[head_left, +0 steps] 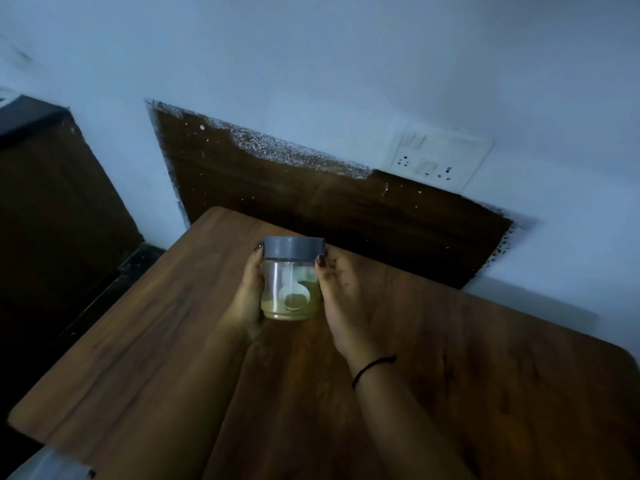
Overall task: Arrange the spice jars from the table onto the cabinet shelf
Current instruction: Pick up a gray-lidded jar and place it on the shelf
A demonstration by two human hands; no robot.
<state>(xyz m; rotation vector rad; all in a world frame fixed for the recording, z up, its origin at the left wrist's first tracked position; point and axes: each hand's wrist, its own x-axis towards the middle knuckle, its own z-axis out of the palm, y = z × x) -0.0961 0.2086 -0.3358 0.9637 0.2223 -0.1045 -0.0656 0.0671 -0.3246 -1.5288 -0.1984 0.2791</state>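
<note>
Spice jar (290, 271), grey-lidded, holds pale yellowish powder (311, 308) and a white scoop (294, 297) over the wooden table (485, 375). Our left hand (247, 299) and right hand (343, 292) grip its sides.

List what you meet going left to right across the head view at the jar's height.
From the left: dark wooden unit → left hand → spice jar → right hand → white wall.

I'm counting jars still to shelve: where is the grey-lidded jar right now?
The grey-lidded jar is mid-frame in the head view, held upright between the left hand and right hand over the wooden table, below the dark wood panel.
</note>
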